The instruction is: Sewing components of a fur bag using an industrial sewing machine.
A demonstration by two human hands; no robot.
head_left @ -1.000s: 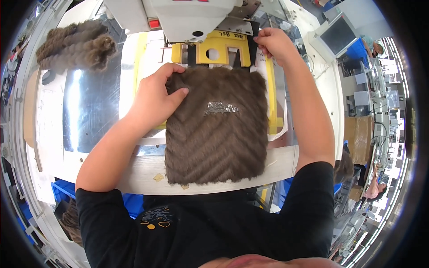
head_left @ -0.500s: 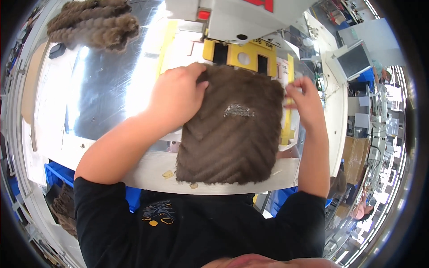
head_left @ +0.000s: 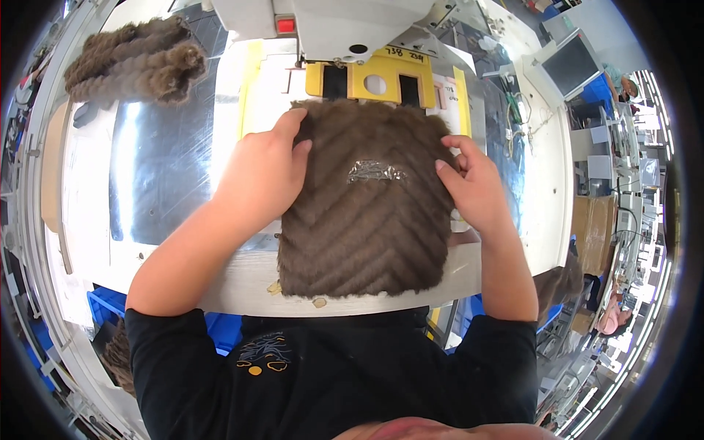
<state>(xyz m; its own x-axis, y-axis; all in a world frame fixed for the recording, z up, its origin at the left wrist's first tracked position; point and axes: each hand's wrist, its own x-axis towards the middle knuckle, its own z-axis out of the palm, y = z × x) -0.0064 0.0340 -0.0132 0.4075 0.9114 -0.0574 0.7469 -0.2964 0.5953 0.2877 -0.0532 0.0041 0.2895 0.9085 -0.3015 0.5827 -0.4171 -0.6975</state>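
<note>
A brown fur panel (head_left: 367, 235) with chevron-like ridges lies in front of me, its lower end over the table's near edge. A shiny silver patch (head_left: 376, 171) shows on its upper middle. My left hand (head_left: 265, 165) grips the panel's upper left edge, the thumb and index finger on the fur and the other fingers mostly hidden. At the upper right edge, the curled fingers and thumb of my right hand (head_left: 473, 180) hold the fur. Just beyond the panel is a yellow template (head_left: 375, 82) with cut-out openings, under a white machine head (head_left: 330, 29).
Another bundle of brown fur (head_left: 136, 62) rests at the far left, beside a shiny metal plate (head_left: 165, 169). Small tan scraps (head_left: 319, 302) lie at the table's near edge. Blue bins (head_left: 224, 330) stand below it. A monitor (head_left: 572, 66) is at the far right.
My right hand has come in from beside the panel to its upper right edge. My left hand stays at the upper left edge. The whole view has shifted slightly.
</note>
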